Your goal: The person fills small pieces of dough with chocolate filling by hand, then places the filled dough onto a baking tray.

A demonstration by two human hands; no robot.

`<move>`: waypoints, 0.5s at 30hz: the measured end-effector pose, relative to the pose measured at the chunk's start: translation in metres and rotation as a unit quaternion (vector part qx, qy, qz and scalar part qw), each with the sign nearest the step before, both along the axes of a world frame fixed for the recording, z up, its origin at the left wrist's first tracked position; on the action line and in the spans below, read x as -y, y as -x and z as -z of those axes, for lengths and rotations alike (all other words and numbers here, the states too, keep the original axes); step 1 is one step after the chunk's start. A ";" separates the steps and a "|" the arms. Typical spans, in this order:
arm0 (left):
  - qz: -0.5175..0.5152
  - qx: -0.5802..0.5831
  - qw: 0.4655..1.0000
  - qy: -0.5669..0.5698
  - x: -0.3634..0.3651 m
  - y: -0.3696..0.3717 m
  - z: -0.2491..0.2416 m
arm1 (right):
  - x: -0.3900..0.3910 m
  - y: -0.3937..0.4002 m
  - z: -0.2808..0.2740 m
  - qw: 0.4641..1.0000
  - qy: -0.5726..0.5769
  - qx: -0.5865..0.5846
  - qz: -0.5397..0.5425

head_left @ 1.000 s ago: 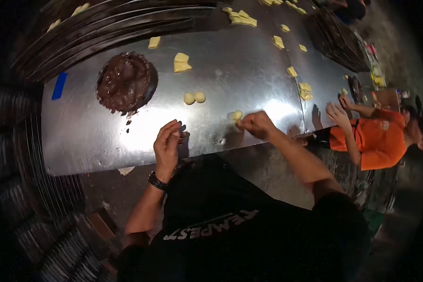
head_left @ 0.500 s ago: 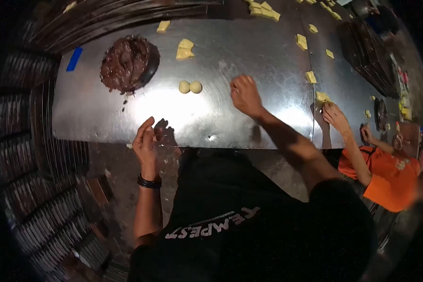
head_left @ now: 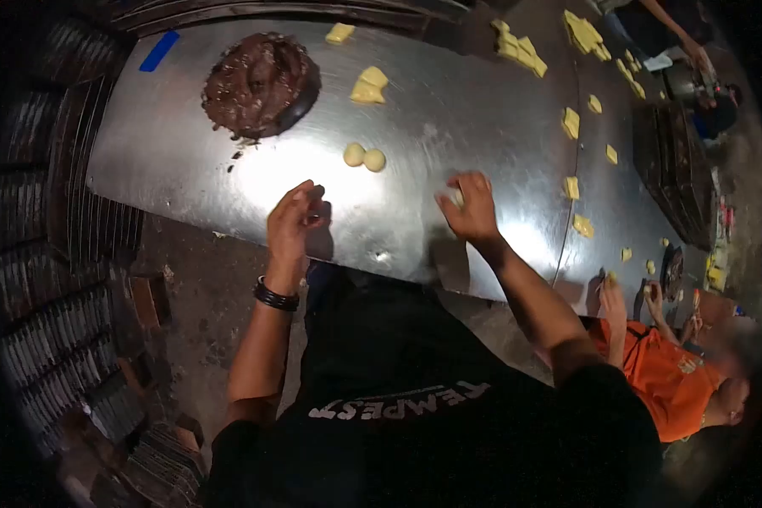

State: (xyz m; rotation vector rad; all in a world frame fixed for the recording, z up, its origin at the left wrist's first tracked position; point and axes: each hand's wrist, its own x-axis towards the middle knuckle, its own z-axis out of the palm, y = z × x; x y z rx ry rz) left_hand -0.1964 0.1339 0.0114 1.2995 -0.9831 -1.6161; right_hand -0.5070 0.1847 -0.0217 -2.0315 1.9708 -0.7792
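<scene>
My right hand [head_left: 474,212] is curled just above the metal table [head_left: 415,220], with a small pale dough ball [head_left: 458,197] partly showing between thumb and fingers. My left hand [head_left: 295,218] hovers near the front edge, its fingers loosely bent and apart, with nothing seen in it. Two round dough balls [head_left: 364,157] sit touching each other on the tabletop, beyond and between my hands. Farther left lies a large mound of chocolate-brown filling [head_left: 254,85] in a dark bowl. Behind the balls is a yellow dough piece [head_left: 368,85].
More yellow dough pieces [head_left: 521,51] lie toward the back and right. A blue strip [head_left: 159,51] marks the far left corner. A co-worker in an orange shirt [head_left: 665,381] handles dough at the right. Dark stacked trays [head_left: 673,169] stand at the right edge; racks are at left.
The view has shifted, so the table appears tilted. My right hand has turned, bringing the pale ball between its fingers into sight. My left hand has come over the table edge.
</scene>
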 end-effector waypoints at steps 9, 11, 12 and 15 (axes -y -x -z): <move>0.153 -0.187 0.962 -0.126 0.066 0.015 0.020 | 0.113 -0.083 -0.059 0.919 -0.134 0.352 0.118; 0.185 -0.171 0.959 -0.130 0.069 0.013 0.023 | 0.145 -0.103 -0.020 0.976 -0.041 0.199 0.077; 0.201 -0.166 0.958 -0.122 0.071 0.011 0.021 | 0.149 -0.106 -0.014 0.989 -0.096 0.111 0.016; 0.240 -0.167 0.949 -0.120 0.078 0.003 0.018 | 0.162 -0.101 -0.028 0.978 -0.195 0.069 -0.034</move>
